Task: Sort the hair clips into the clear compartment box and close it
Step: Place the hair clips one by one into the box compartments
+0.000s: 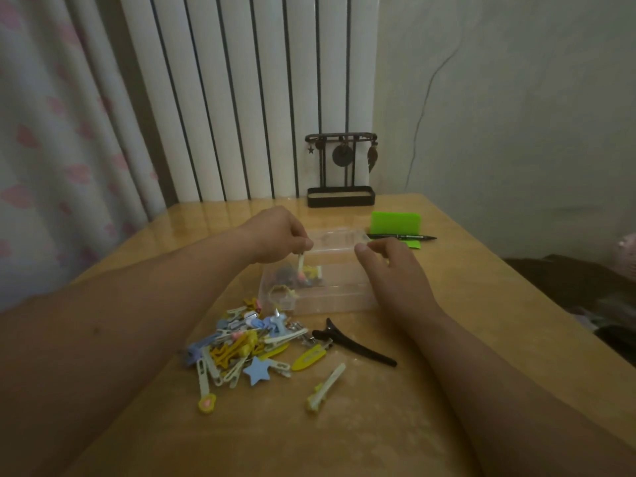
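Note:
A clear compartment box (339, 297) lies open on the wooden table, its lid (339, 239) tilted back. A few clips lie in its left compartments. My left hand (275, 234) hovers over the box's left part, fingers pinched on a pale hair clip (300, 263) that hangs down into it. My right hand (392, 270) rests on the box's right side, fingers loosely apart, holding nothing that I can see. A pile of coloured hair clips (241, 346) lies in front of the box, with a blue star clip (257, 370), a black long clip (354, 344) and a pale yellow clip (327, 387) nearby.
A black metal jewellery stand (340, 196) is at the table's back edge. A green card (395, 223) and a black pen (401, 237) lie behind the box on the right. Curtains hang on the left; the table's right edge drops to dark furniture.

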`<state>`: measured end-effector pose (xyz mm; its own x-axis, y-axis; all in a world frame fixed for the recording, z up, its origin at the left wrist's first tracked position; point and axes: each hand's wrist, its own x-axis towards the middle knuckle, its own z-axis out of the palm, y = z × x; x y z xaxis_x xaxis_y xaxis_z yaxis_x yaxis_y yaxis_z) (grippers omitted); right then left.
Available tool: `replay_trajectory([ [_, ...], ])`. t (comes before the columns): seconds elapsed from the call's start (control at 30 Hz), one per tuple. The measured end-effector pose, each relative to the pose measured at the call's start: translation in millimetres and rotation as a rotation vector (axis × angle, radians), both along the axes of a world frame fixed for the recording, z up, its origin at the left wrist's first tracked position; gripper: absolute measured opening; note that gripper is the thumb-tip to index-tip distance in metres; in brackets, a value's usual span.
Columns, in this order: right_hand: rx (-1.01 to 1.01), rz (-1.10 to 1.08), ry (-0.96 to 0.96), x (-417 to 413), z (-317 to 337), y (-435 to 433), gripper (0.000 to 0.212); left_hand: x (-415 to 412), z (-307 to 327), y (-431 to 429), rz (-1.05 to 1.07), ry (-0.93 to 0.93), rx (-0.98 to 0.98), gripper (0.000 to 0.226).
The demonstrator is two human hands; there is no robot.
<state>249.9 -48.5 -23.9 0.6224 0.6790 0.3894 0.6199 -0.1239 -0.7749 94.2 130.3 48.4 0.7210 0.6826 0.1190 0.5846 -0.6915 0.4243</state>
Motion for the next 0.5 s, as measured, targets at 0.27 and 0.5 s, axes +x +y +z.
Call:
replay_trajectory([
  [0.27, -0.005, 0.001, -0.002, 0.3, -0.1, 1.8, 0.052, 3.7, -6.2, -2.3, 0.006, 0.021, 0.099, 0.02],
  [0.5, -0.012, -0.002, -0.01, 1.3, -0.6, 2.1, 0.052, -6.2, -7.0, -1.8, 0.005, 0.026, 0.25, 0.017],
])
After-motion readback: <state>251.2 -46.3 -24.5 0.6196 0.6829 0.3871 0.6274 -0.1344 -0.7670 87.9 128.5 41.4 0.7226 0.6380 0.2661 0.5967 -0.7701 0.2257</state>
